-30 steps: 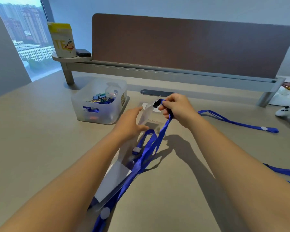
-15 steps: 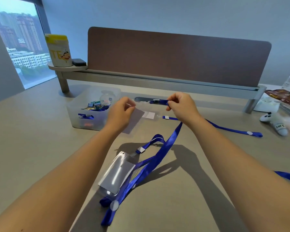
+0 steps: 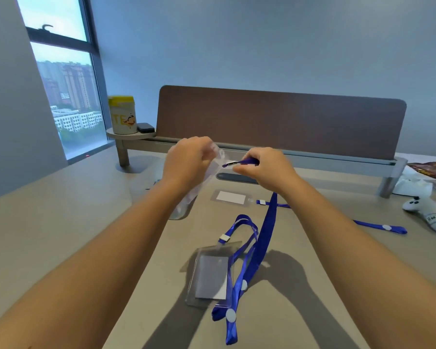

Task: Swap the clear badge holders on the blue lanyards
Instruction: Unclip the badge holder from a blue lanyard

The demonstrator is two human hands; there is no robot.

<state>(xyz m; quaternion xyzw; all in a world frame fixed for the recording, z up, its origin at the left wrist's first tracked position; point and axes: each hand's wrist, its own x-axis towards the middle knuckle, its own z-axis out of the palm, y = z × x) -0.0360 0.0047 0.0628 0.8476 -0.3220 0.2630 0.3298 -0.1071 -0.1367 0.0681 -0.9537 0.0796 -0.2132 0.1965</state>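
Both hands raised above the tabletop (image 3: 61, 222), close together but apart. Left hand (image 3: 186, 159): fingers curled, pinching the top edge of a clear badge holder (image 3: 199, 187), soft glossy transparent plastic that hangs down from the grip, tilted, its lower rounded end near the tabletop. Right hand (image 3: 264, 167): thumb and forefinger pinching the clip end (image 3: 230, 163) of a blue lanyard (image 3: 267, 222), the small pale-and-dark clip pointing at the holder's top; whether clip and holder touch, cannot tell. The lanyard is flat woven ribbon, matte; it drops from the right hand to the tabletop and ends in a loop with white round buttons. Beside that ribbon, touching it, lies a second clear holder (image 3: 209, 275), rectangular, with a grey-white card inside, lying partly on a looped blue ribbon. Beyond, flat on the tabletop, a third holder (image 3: 230, 197) with a white card. A second blue lanyard (image 3: 378, 225) stretches to the right. At right edge, a white game controller (image 3: 428, 212) with a handwritten label, illegible. Rear: brown felt-like divider panel (image 3: 282, 122) on a grey rail. On a round shelf at left, a white canister (image 3: 122, 115) with yellow lid, letters "TE" and a cartoon figure.
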